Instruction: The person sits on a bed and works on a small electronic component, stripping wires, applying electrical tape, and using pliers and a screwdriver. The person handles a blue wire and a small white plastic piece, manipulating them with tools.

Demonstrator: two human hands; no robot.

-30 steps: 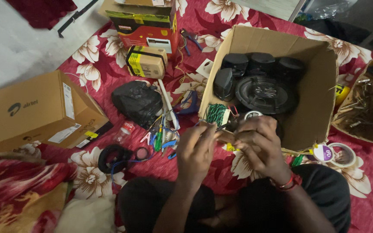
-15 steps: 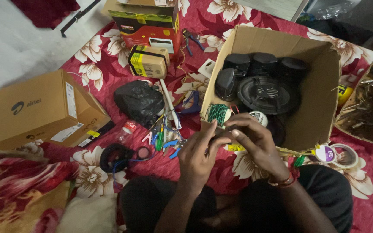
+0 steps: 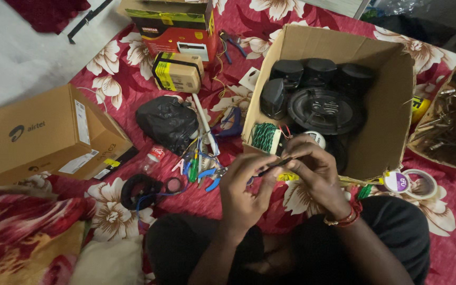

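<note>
Both hands meet over the lap: the left hand and the right hand each pinch an end of a thin black rod-like part, fingers curled narrow around it. A moment ago they were closer to the green wire-wound coil; now they sit slightly lower, with the coil just beyond the fingertips at the edge of the open cardboard box of black round speakers. Left of the hands lie blue-handled pliers on the red flowered cloth.
</note>
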